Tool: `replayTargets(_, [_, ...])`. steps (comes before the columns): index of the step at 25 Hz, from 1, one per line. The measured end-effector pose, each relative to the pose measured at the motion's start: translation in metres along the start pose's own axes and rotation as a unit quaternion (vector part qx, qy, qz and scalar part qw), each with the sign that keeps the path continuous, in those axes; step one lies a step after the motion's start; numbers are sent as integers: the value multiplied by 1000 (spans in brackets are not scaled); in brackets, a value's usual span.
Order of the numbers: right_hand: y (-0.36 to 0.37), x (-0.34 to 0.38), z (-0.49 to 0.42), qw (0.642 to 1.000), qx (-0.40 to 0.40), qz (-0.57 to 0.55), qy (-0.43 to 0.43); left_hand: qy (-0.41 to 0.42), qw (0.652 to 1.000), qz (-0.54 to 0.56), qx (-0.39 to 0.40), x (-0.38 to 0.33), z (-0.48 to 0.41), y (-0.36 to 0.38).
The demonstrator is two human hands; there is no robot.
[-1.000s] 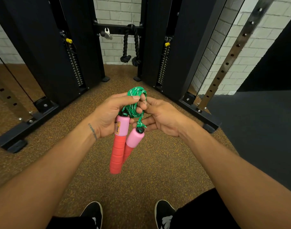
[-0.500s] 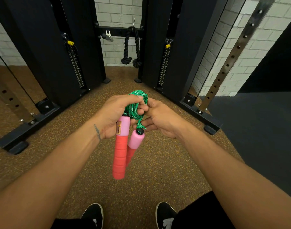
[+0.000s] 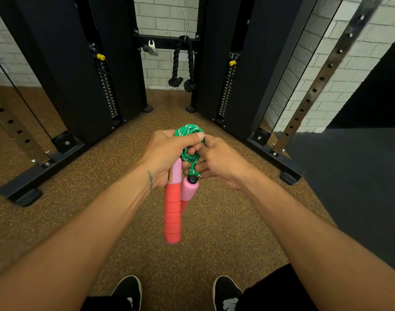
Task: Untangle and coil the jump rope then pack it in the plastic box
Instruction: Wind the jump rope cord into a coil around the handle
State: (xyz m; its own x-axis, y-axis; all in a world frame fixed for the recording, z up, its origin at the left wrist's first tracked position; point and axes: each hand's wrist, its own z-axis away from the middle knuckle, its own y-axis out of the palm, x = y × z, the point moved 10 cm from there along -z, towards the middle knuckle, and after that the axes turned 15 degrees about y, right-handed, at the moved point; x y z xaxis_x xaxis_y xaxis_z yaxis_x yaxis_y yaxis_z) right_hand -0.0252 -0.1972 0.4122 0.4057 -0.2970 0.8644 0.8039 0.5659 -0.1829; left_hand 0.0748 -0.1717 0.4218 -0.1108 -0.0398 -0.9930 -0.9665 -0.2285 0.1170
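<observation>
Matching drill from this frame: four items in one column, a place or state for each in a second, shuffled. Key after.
1. green rope
2. long coral handle
3. black knotted rope
4. black shoes

A. hangs from the rack crossbar by the wall
B. on the speckled floor, bottom of view
C. looped, held by left hand and right hand
D. hangs down from the left hand's grip

Pairs: 1-C, 2-D, 3-A, 4-B.

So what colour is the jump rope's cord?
Cord: green with white flecks, clearest in head view.
</observation>
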Motion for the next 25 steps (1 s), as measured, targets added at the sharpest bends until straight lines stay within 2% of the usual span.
replayTargets(3, [2,-2,11,993,98,-66,17,6,993,18,115,-7,3,7])
replayTargets(5, [4,-6,16,990,127,-60,27,3,987,-11,161,-4,5,8])
replayTargets(8, [7,-9,8,997,79,-18,14,8,990,-53,133,2,2,7])
replayTargets(11, [5,-7,-1,999,35,-26,12,21,997,-42,62,3,-3,1])
replayTargets(14, [-7,-1,-2,999,-27,16,-9,67,996,-58,3,1,-7,-3])
replayTargets(18, [-20,12,2,984,-123,114,-59,136,988,-76,10,-13,-5,6])
replayTargets(21, [-22,18,6,985,-105,108,-83,133,990,-32,38,-16,-5,11])
replayTargets(25, [-20,18,7,975,-112,163,-100,128,991,-17,42,-10,-3,14])
